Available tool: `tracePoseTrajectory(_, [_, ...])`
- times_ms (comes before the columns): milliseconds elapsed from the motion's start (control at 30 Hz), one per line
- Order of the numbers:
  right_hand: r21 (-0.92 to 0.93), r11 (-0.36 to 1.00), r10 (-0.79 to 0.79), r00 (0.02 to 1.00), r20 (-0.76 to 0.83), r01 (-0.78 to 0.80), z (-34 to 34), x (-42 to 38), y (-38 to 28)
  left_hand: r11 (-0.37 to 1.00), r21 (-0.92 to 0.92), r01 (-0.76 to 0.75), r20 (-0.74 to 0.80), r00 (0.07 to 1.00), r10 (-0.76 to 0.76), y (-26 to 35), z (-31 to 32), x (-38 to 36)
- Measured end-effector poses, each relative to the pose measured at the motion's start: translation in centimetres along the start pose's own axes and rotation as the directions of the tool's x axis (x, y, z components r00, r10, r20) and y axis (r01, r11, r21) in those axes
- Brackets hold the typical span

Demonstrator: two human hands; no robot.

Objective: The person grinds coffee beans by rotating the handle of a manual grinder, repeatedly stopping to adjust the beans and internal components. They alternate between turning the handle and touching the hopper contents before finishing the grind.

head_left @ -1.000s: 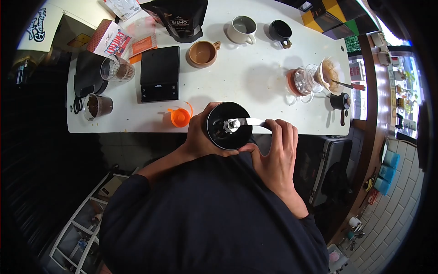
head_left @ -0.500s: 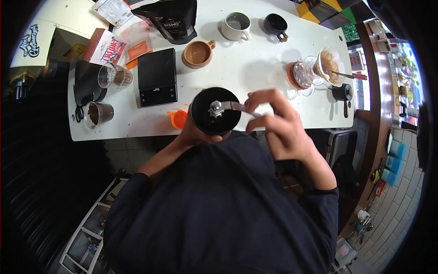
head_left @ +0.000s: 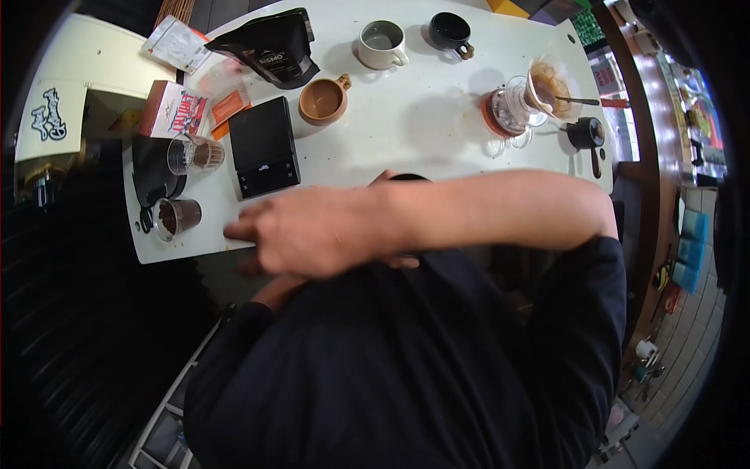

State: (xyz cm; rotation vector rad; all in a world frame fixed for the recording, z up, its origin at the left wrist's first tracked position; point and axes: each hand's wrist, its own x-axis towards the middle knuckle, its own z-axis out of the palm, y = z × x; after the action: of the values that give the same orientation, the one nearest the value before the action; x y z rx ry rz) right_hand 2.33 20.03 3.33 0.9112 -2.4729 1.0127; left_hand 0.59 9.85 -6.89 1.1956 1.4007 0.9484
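Observation:
My right arm reaches across my front, and my right hand (head_left: 305, 234) is over the table's front edge, left of centre. Its fingers point left, apart and slightly blurred, with nothing visible in them. Nearest to them is a clear plastic cup of ground coffee (head_left: 178, 219), still a short way off. Beneath the right forearm, my left hand (head_left: 403, 262) is wrapped round the black hand coffee grinder (head_left: 410, 177). Only a strip of the grinder's rim and some fingertips show; its crank is hidden. The orange cup is also out of sight.
A black scale (head_left: 264, 144) lies beyond my right hand, beside a second clear cup (head_left: 195, 154). Farther back are a wooden cup (head_left: 323, 102), a white mug (head_left: 381, 45), a black cup (head_left: 449, 33) and a black coffee bag (head_left: 269, 48). A glass dripper server (head_left: 508, 113) stands right.
My right hand has left the grinder's crank and swung left across my body. Its forearm now covers most of the grinder and my left hand. The view has tilted slightly.

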Motion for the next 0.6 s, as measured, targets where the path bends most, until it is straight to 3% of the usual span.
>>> tracePoseTrajectory(67, [0.010,1.000,-0.004,0.993,0.118,0.003,-0.1,1.0,2.1,0.990,-0.070,0.121,0.067,0.991,-0.116,-0.2,-1.3,-0.7])
tracePoseTrajectory(200, [0.097,0.987,0.119,0.987,0.104,-0.129,-0.6,0.8,3.4,0.932,-0.190,0.310,0.171,0.945,-0.279,-1.5,-1.8,-1.2])
tracePoseTrajectory(267, [0.033,0.969,0.236,0.959,0.159,-0.244,-1.4,0.5,4.0,0.986,-0.156,-0.062,0.173,0.981,0.089,-2.7,-1.8,-0.4])
tracePoseTrajectory(333, [0.062,0.964,0.254,0.964,0.082,-0.259,-1.3,-0.4,4.3,0.988,-0.147,-0.052,0.229,0.970,0.085,-3.3,-1.8,-0.1])
tracePoseTrajectory(400, [0.090,0.957,0.277,0.961,-0.006,-0.275,-1.3,-1.5,4.8,0.952,-0.258,-0.163,0.080,0.979,0.189,-3.9,-1.4,0.4])
tracePoseTrajectory(433, [0.114,0.949,0.298,0.954,-0.021,-0.294,-1.6,-2.2,5.2,0.952,-0.258,-0.163,0.085,0.978,0.191,-4.1,-1.4,0.4])
tracePoseTrajectory(500, [0.130,0.920,0.377,0.925,-0.041,-0.370,-2.5,-3.0,4.9,0.952,-0.303,-0.048,0.214,0.970,0.116,-2.1,-1.8,1.2])
tracePoseTrajectory(600, [0.073,0.917,0.399,0.907,-0.133,-0.393,-2.9,-5.2,6.2,0.950,-0.304,-0.068,0.251,0.956,0.149,-2.9,-2.0,2.1])
